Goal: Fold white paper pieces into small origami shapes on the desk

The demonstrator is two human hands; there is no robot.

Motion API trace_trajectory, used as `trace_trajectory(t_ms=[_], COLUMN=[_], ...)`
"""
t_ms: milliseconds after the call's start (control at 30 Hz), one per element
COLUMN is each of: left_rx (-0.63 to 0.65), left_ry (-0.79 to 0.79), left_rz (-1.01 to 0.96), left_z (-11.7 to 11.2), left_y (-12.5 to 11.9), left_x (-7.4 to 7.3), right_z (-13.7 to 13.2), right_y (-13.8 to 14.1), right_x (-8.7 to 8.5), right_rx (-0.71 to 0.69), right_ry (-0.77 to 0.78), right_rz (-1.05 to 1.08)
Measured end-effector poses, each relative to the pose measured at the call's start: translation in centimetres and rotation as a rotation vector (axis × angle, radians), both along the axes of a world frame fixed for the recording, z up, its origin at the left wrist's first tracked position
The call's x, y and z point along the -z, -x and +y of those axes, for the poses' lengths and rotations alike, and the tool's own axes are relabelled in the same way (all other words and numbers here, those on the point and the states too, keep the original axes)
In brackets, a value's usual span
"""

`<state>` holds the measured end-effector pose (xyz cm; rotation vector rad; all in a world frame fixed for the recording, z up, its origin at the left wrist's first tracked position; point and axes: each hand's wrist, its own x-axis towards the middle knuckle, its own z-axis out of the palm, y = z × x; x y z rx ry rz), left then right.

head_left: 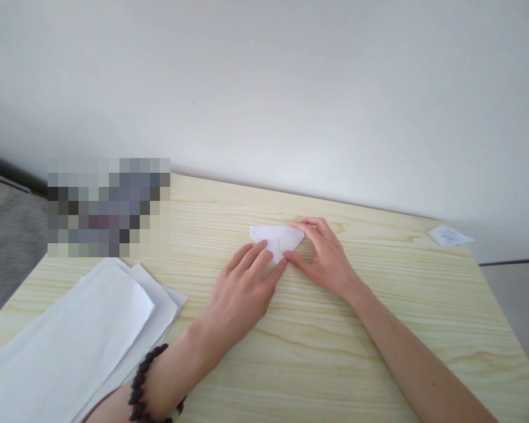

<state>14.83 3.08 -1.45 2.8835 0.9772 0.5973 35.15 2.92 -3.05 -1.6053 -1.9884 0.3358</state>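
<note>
A small piece of folded white paper [278, 236] lies on the table, with a long straight far edge, slanted sides and a short crease line in its middle. My left hand [249, 279] holds it down, fingertips on its lower left part and thumb near its lower point. On the other side, my right hand [328, 255] grips its right end, the index finger at the top corner and the thumb at the lower right edge. The fingertips cover parts of the paper's edges. A dark bead bracelet [143, 382] circles my left wrist.
White paper sheets [77, 329] lie in a loose stack at the left of the light wood table [379, 376]. Another folded white paper piece [449, 235] rests at the far right corner. Behind the table stands a white wall [291, 88]. A pixelated patch hides the back left corner.
</note>
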Motion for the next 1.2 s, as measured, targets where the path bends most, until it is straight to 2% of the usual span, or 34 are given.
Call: trace_trajectory(t_ms=[367,567,800,933,1033,1100,1200], left_rx=[0.006,-0.005,0.023,0.031,0.010,-0.033,-0.151], left_ry=[0.015,0.026,0.027,0.057,0.129,0.192,0.207], left_rz=[-0.014,0.002,-0.012,-0.071,-0.164,-0.230,-0.213], left_z=[-0.4,-0.2,0.0,0.2,0.7,1.1,1.7], left_y=[0.0,-0.1,0.0,0.2,0.4,0.5,0.7], left_x=[-0.6,-0.5,-0.4,0.1,0.6,0.9,1.0], right_z=[0.1,0.3,0.8,0.4,0.0,-0.1,-0.2], right_y=[0.0,-0.7,-1.4,-0.8,-0.2,0.1,0.1], right_x=[-0.9,-1.4,-1.0,0.0,0.5,0.5,0.1], right_rx=[-0.024,-0.076,-0.036,0.008,-0.022,-0.040,-0.071], right_ry=[0.114,0.214,0.171,0.055,-0.018,-0.031,-0.020], right_rz=[0.047,0.174,0.292,0.156,-0.016,-0.059,-0.073])
